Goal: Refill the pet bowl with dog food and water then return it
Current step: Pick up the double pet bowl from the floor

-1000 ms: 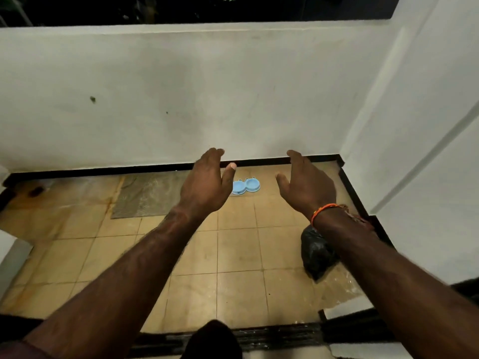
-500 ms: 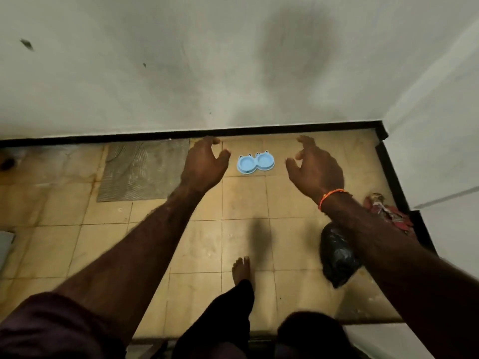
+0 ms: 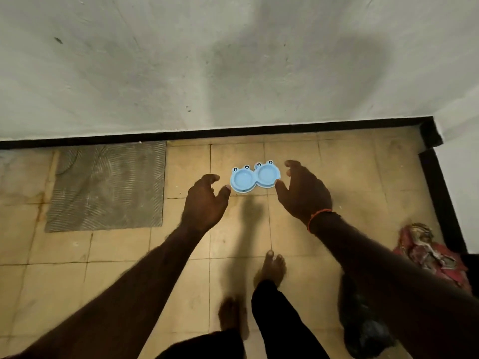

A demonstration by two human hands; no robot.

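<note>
A light blue double pet bowl [image 3: 254,177] with small frog eyes on its far rim lies on the tiled floor near the wall. Both of its cups look empty. My left hand [image 3: 204,200] reaches out on the bowl's left, fingers loosely spread, thumb tip close to the bowl's left edge. My right hand [image 3: 302,190], with an orange thread at the wrist, is stretched out on the bowl's right, its thumb near the right rim. Neither hand holds anything, and I cannot tell whether either touches the bowl.
A grey ribbed mat [image 3: 106,186] lies on the floor to the left. A black bag [image 3: 365,330] and a red patterned cloth [image 3: 430,252] sit at the right. My bare feet [image 3: 272,268] stand behind the bowl. White walls with black skirting [image 3: 207,133] close the corner.
I have stepped closer and looked down. The bowl is now much nearer, and both hands have lowered to either side of it.
</note>
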